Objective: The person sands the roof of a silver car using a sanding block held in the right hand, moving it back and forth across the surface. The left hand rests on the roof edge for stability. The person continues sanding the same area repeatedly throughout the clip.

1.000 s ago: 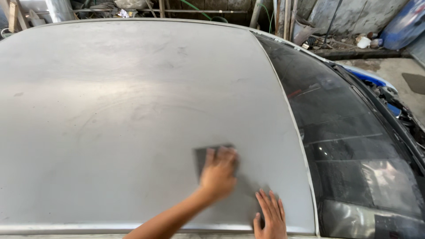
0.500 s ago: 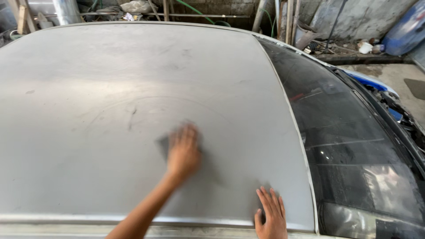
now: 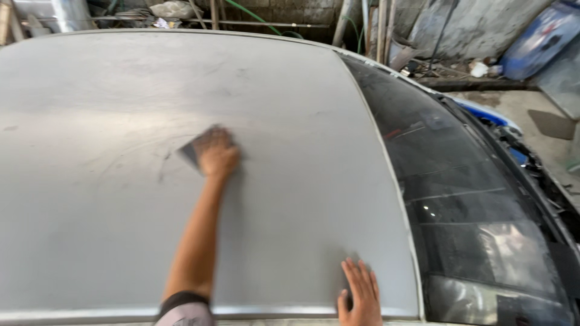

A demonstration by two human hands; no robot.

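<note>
At the bottom edge of the frame, right of centre, the right hand (image 3: pixel 360 293) lies flat and open, fingers spread on the dull grey car roof (image 3: pixel 109 235) near its lower edge trim. Left of it, the left arm runs up from a dark sleeve cuff (image 3: pixel 184 302) at the bottom toward the middle of the frame, where the left hand (image 3: pixel 217 156) presses palm-down on a grey sheet of sandpaper (image 3: pixel 194 147) — fingers curled over it, the sheet's corner jutting out to the upper left. The roof around the sheet shows faint curved scuff marks. To the right, the dark windshield (image 3: pixel 471 199) slopes toward the lower right. Along the top of the frame — a rough wall, leaning pipes (image 3: pixel 380 27), a green hose (image 3: pixel 266 23) and a blue panel (image 3: pixel 538 36) at upper right.
</note>
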